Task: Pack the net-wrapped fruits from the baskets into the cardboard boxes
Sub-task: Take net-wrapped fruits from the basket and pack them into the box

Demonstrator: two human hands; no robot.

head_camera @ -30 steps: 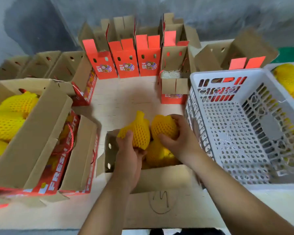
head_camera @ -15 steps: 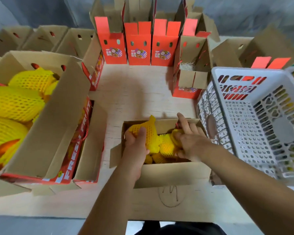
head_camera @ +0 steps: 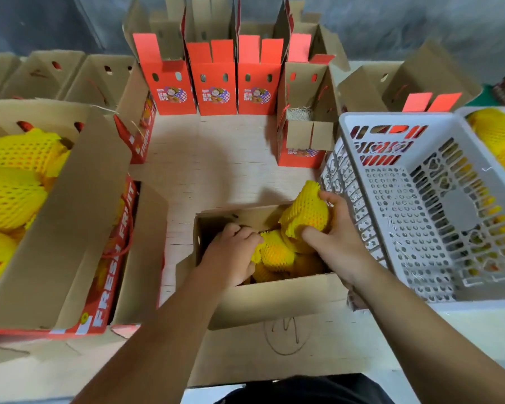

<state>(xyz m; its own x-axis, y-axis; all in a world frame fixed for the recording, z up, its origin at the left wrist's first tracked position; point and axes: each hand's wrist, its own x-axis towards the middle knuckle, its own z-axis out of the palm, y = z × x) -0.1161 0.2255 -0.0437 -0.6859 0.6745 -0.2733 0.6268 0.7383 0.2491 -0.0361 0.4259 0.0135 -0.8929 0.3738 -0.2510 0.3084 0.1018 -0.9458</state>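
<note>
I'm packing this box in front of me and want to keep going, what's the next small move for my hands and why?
Probably lower the net-wrapped fruit in your right hand into the open box. It is held above the box's right side, while your left hand is down inside, pressing on the packed fruit, which seems to make room.

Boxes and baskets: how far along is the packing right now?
Done: the big box on the left holds wrapped fruit, and the near basket looks emptied. In hand: both hands work in the centre box, the right hand gripping a fruit. Left: red boxes stand open; the far basket holds fruit.
</note>
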